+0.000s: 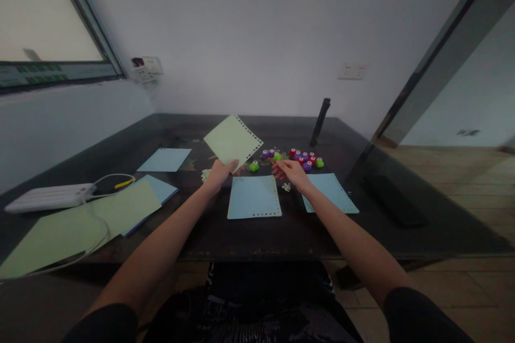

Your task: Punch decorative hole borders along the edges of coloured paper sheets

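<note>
My left hand is closed on the lower corner of a light green sheet of paper, thumb on top. The sheet is tilted up above the table, with shapes punched along its right-hand edges. My right hand hovers by the small craft punches, its fingers loosely curled and apart, with nothing visible in them. Just beyond its fingertips is a green craft punch; another green punch stands between my hands. Below them lies a blue sheet with holes along its right and bottom edges.
Red, purple and green punches cluster beyond my right hand. Paper cut-outs lie nearby. Other blue sheets are at right and left. Green paper, a white power strip with its cable, a black upright object and a dark slab surround them.
</note>
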Demonstrator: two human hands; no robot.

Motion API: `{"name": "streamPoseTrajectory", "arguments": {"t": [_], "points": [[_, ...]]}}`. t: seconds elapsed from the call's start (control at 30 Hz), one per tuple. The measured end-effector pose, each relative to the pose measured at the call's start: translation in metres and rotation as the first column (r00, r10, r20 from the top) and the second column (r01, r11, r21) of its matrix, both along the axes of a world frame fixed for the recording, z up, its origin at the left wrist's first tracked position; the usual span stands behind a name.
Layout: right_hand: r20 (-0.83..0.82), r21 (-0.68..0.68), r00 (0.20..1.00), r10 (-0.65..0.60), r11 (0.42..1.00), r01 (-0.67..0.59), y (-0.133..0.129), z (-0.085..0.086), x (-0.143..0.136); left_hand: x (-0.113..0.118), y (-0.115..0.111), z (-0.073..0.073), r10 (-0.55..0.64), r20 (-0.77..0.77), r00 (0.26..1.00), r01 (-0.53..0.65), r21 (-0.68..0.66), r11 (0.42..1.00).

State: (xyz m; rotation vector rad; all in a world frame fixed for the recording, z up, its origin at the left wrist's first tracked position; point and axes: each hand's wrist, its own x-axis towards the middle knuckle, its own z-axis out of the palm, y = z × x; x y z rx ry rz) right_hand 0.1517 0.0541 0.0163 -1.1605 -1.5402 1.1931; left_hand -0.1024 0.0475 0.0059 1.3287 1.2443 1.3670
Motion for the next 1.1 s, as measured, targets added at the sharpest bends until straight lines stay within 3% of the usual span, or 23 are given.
{"name": "streamPoseTrajectory", "arguments": {"t": [0.23, 0.43, 0.73, 0.9, 1.1], "points": [[0.103, 0.048, 0.995, 0.018, 0.999, -0.023, 0.003, -0.002, 0.002, 0.003, -0.001, 0.006, 0.083, 0.127, 0.988, -0.078, -0.047, 0.996], [0.141, 0.052, 0.988, 0.059, 0.996, -0.067, 0.006, -0.002, -0.005, 0.002, 0.001, 0.003, 0.046, 0.182, 0.982, -0.036, -0.060, 0.998], [0.390, 0.194, 0.921, 0.014, 0.976, -0.097, 0.031, -0.007, -0.022, 0.005, -0.005, 0.011, 0.094, 0.190, 0.977, -0.076, -0.099, 0.992], [0.603, 0.304, 0.782, -0.160, 0.952, -0.039, 0.033, -0.009, -0.038, 0.005, -0.005, 0.009, 0.065, 0.190, 0.980, -0.052, -0.074, 0.996], [0.781, 0.383, 0.568, -0.261, 0.918, -0.104, 0.019, -0.001, -0.068, 0.008, -0.008, 0.012, 0.081, 0.176, 0.981, -0.067, -0.081, 0.994]]}}
